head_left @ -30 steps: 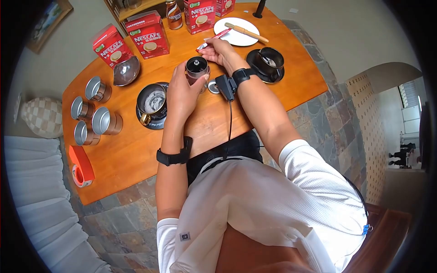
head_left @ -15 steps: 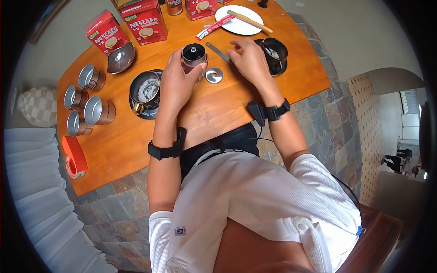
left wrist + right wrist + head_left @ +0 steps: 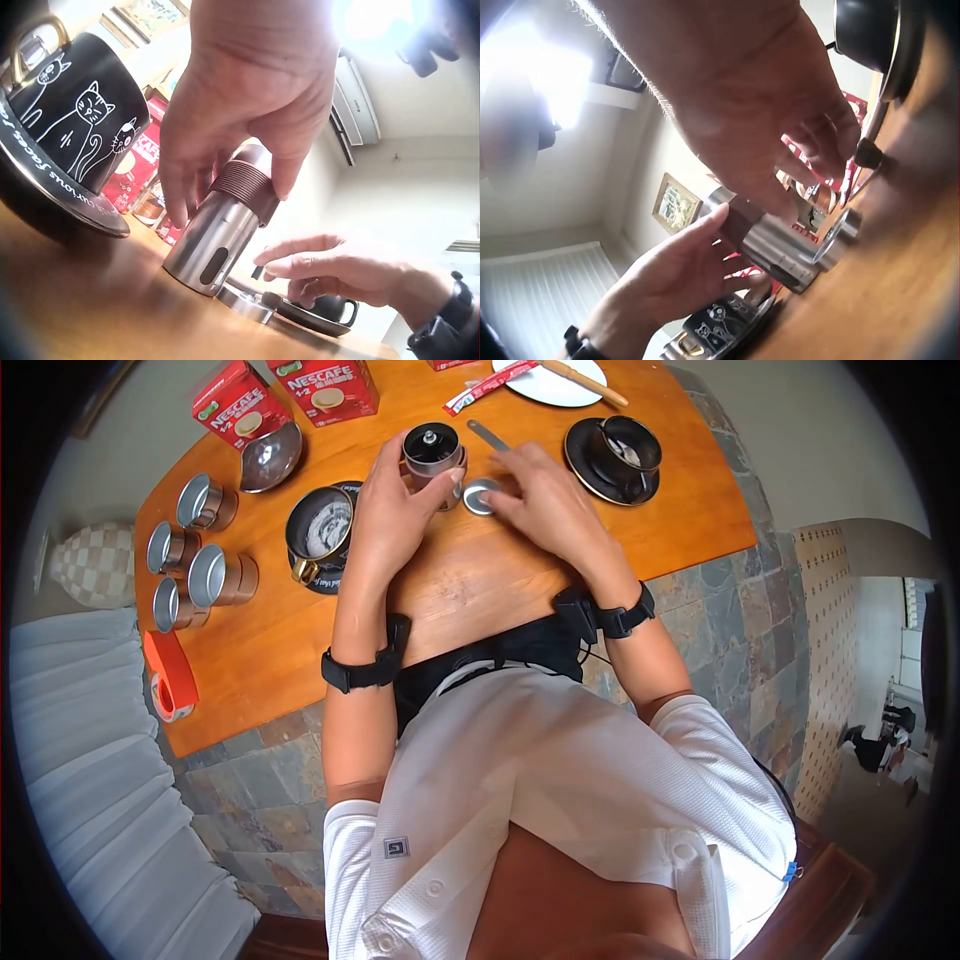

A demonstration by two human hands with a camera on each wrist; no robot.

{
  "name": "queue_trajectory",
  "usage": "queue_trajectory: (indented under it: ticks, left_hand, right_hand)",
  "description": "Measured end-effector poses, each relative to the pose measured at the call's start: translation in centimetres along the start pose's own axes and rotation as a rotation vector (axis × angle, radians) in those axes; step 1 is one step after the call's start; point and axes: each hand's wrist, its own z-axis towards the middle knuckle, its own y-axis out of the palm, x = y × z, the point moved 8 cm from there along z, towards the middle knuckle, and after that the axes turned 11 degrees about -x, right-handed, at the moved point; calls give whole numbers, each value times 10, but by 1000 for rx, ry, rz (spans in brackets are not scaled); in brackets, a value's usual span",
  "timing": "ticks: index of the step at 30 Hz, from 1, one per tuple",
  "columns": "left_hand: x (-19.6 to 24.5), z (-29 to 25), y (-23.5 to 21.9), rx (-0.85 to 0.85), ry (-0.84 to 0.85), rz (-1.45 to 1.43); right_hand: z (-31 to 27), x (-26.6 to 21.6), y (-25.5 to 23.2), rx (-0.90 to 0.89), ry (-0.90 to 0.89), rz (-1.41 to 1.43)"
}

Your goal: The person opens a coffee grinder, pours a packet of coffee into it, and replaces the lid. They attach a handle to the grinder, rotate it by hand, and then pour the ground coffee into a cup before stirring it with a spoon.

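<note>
My left hand (image 3: pixel 390 525) grips a steel grinder (image 3: pixel 214 244) around its ribbed brown band, fingers on one side and thumb on the other. The grinder (image 3: pixel 432 448) stands upright on the table, its dark top with a small centre post uncovered. Just right of it lies a round silver lid (image 3: pixel 481 497), also visible in the right wrist view (image 3: pixel 838 238). My right hand (image 3: pixel 550 500) hovers with loosely bent fingers over the near end of a flat metal crank (image 3: pixel 486 434). A knob (image 3: pixel 868 154) sits by its fingertips; whether they touch it is unclear.
Left of the grinder is a black cup (image 3: pixel 326 528) with whitish residue, on a saucer. Another black cup (image 3: pixel 630 448) stands on the right. Several metal cups (image 3: pixel 220 575), a glossy bowl (image 3: pixel 270 457), red boxes (image 3: pixel 325 390), orange tape and a white plate (image 3: pixel 545 385) surround them.
My right hand has left the red sachet near the plate, passed beside the right-hand cup and come back left over the crank. My left hand keeps its grip on the grinder. The head view has shifted.
</note>
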Motion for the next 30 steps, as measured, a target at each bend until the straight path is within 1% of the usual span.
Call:
queue_trajectory:
  ticks: [1, 2, 3, 4, 6, 7, 9, 10, 12, 13, 14, 15, 16, 17, 19, 20, 22, 23, 25, 27, 29, 30]
  left_hand:
    - [-1, -1, 1, 2, -10, 1]
    - [1, -1, 2, 11, 19, 17]
    - [3, 1, 1, 21, 51, 33]
    - [-3, 3, 1, 25, 48, 35]
    - [-14, 9, 2, 17, 86, 50]
    - [-15, 10, 0, 27, 82, 47]
    - [-22, 11, 7, -58, 11, -74]
    - [-23, 11, 7, -48, 10, -80]
    - [-25, 10, 5, -15, 25, -72]
    - [-23, 10, 2, 2, 22, -78]
    - [-20, 10, 2, -30, 11, -24]
    - [-19, 9, 5, -67, 0, 29]
    - [-21, 9, 5, -61, -4, 23]
    - [-22, 9, 5, -54, 11, 2]
    - [-20, 9, 4, -46, 31, -21]
    - [-22, 8, 4, -47, 8, -11]
    - [-24, 7, 2, -36, -16, -4]
    - [-25, 8, 3, -49, -12, 3]
    - [-27, 9, 5, -66, 14, -3]
    - [-29, 9, 5, -46, 28, 8]
    - [-29, 10, 4, -30, 46, 18]
    - [-29, 10, 4, -32, 47, 21]
  right_hand:
    - [0, -7, 10, -36, -102, -48]
    - [-1, -14, 19, -69, -205, -97]
    - [-1, -12, 27, -91, -196, -75]
    - [0, -12, 30, -94, -200, -73]
    - [2, -14, 32, -83, -230, -160]
    - [3, -14, 33, -90, -238, -164]
    - [4, -15, 28, -56, -271, -152]
    - [3, -19, 22, -62, -279, -157]
    - [6, -10, -7, -9, -53, 5]
    - [8, -13, -25, 116, -99, -4]
    - [7, -20, -42, 142, -64, 74]
    - [10, -34, -52, 148, -152, 124]
    - [10, -45, -59, 156, -237, 175]
    - [12, -49, -60, 151, -236, 173]
    - [13, -80, -56, 148, -522, -29]
    - [15, -84, -53, 148, -525, -32]
    - [22, -94, -40, 85, -564, -125]
    - [24, -96, -36, 122, -607, -95]
    - [28, -95, -31, 124, -603, -77]
    - [29, -94, -30, 128, -594, -60]
    - [31, -88, -31, 92, -498, -25]
    - [32, -87, -29, 89, -500, -29]
